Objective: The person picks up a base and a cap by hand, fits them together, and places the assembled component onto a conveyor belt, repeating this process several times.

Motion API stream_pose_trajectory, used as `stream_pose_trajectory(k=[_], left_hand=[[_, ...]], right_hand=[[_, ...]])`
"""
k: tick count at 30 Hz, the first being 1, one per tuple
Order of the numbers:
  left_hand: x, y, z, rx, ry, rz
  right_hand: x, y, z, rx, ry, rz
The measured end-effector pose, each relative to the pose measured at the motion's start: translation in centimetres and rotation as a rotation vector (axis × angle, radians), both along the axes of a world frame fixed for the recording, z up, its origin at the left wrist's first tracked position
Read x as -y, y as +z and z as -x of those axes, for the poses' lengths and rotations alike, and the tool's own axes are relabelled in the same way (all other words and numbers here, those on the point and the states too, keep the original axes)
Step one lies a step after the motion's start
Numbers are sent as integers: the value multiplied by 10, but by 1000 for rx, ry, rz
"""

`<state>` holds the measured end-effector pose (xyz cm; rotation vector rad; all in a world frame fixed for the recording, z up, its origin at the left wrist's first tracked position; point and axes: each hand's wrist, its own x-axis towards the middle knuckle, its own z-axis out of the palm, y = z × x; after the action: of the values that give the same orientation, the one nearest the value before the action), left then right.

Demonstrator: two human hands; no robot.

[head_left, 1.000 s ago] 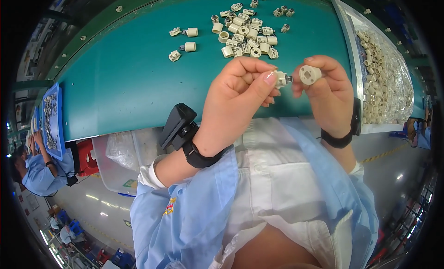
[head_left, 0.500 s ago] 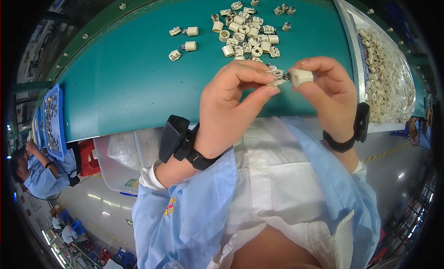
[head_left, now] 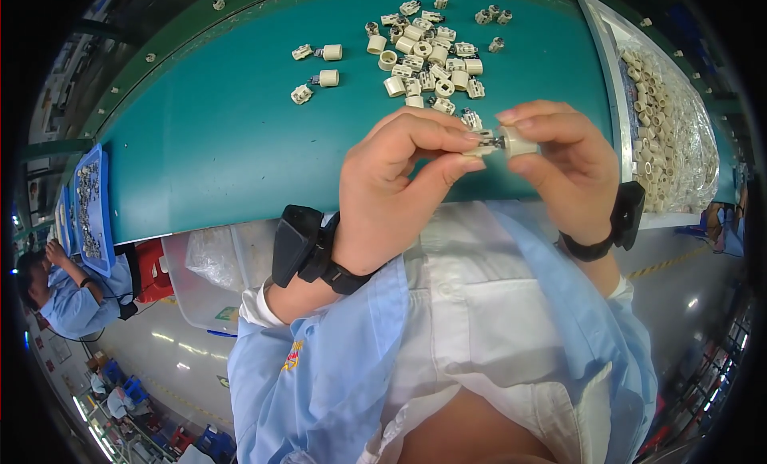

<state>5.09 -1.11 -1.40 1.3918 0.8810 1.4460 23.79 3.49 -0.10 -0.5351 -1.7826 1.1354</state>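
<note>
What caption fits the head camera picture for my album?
Left hand and right hand pinch a small cream plastic cylinder part together above a teal table.

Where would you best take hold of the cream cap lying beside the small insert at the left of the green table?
Probably across the round side wall of the cream cap, coming from above. It lies apart from the small insert, with bare green table around it, so fingers fit on both sides; the smooth barrel gives opposing faces.

The person is wearing a light blue coat with white cuffs, and black wrist devices on straps are circling both wrists.
</note>
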Motion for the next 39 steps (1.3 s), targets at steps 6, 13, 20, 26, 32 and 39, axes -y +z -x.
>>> stream_pose_trajectory(k=[6, 13, 20, 26, 32, 39], left_hand=[[-1, -2, 6, -140, 24, -121], [3, -1, 3, -222, 83, -243], [4, 1, 6, -413, 132, -402], [3, 1, 8, -447, 158, -491], [5, 0, 7, -444, 175, -504], [5, -4, 11, -414, 127, -470]], right_hand=[[2, 5, 1, 96, -70, -135], [5, 12, 2, 148, -111, -208], [6, 16, 1, 221, -132, -276], [7, 16, 2, 177, -103, -242], [10, 16, 4, 208, -135, -300], [5, 12, 6, 181, -82, -240]])
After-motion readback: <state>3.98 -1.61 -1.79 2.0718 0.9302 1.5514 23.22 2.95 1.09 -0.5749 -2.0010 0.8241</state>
